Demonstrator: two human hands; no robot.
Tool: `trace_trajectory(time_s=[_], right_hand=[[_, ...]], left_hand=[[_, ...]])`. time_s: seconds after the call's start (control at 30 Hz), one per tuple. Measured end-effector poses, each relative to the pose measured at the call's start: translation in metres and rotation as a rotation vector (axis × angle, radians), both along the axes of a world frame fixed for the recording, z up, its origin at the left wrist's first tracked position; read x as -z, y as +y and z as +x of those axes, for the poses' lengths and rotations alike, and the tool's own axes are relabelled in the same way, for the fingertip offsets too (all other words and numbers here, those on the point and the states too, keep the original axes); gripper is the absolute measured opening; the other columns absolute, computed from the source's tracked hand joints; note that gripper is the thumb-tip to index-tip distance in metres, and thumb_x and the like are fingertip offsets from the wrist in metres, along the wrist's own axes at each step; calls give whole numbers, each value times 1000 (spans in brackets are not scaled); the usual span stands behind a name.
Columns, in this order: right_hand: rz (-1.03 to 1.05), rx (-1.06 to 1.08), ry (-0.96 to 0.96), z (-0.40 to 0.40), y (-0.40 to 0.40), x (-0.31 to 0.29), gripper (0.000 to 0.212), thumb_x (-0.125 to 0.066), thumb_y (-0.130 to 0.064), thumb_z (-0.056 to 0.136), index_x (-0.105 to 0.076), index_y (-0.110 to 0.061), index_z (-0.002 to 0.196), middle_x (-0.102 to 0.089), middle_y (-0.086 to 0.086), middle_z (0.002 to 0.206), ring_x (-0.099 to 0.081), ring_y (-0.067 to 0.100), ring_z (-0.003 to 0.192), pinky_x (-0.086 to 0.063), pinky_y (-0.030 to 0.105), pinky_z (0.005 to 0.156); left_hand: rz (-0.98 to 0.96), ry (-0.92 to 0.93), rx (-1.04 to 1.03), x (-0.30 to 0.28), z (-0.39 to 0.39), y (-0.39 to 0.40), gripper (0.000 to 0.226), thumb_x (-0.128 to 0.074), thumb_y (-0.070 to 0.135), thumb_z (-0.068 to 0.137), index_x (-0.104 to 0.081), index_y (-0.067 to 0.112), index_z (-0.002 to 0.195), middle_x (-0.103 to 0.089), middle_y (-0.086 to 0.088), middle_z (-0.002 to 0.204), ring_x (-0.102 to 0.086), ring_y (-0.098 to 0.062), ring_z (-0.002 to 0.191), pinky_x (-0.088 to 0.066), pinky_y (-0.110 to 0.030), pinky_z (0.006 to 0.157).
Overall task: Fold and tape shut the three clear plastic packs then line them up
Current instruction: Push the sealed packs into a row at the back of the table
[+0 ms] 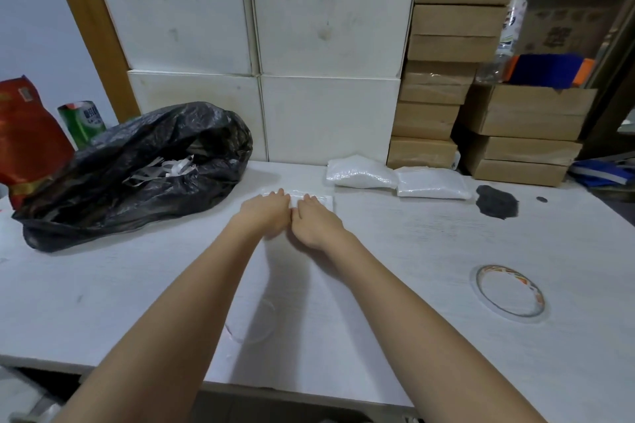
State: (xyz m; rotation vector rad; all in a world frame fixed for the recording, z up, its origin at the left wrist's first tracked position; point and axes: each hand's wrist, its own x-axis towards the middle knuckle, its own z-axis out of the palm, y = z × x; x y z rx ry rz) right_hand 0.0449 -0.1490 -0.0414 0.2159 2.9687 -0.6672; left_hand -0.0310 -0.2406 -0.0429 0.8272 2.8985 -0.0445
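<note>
A clear plastic pack [325,201] filled with white material lies flat on the white table, mostly covered by my hands. My left hand [266,213] and my right hand [314,220] lie side by side on it, fingers stretched forward and pressing down. Two more packs rest behind to the right: one [360,172] puffy, the other [431,183] touching it. A roll of tape [508,292] lies flat on the table to the right, away from both hands.
A black rubbish bag [137,168] with paper strips sits at the left, a red bag [27,137] and green can [82,120] behind it. White boxes [309,79] and brown cartons [436,96] stand along the back. A dark pile [496,201] lies right of the packs.
</note>
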Motion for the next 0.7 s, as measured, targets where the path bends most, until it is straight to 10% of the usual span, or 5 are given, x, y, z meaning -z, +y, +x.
trace_trajectory(time_s=[0.2, 0.7], right_hand=[[69, -6, 16, -38, -7, 4, 50, -20, -23, 101, -21, -1, 146, -8, 11, 159, -6, 21, 147, -12, 36, 117], [492, 69, 6, -106, 13, 12, 56, -25, -21, 99, -8, 4, 147, -5, 18, 158, -6, 28, 147, -7, 37, 119]], left_hand=[[136, 65, -62, 3, -31, -2, 29, -40, 21, 97, -46, 0, 117, -55, -19, 122, -52, -34, 114, -40, -38, 89], [417, 54, -38, 22, -91, 29, 35, -37, 17, 98, -39, 2, 130, -49, -19, 132, -48, -34, 118, -38, -40, 96]])
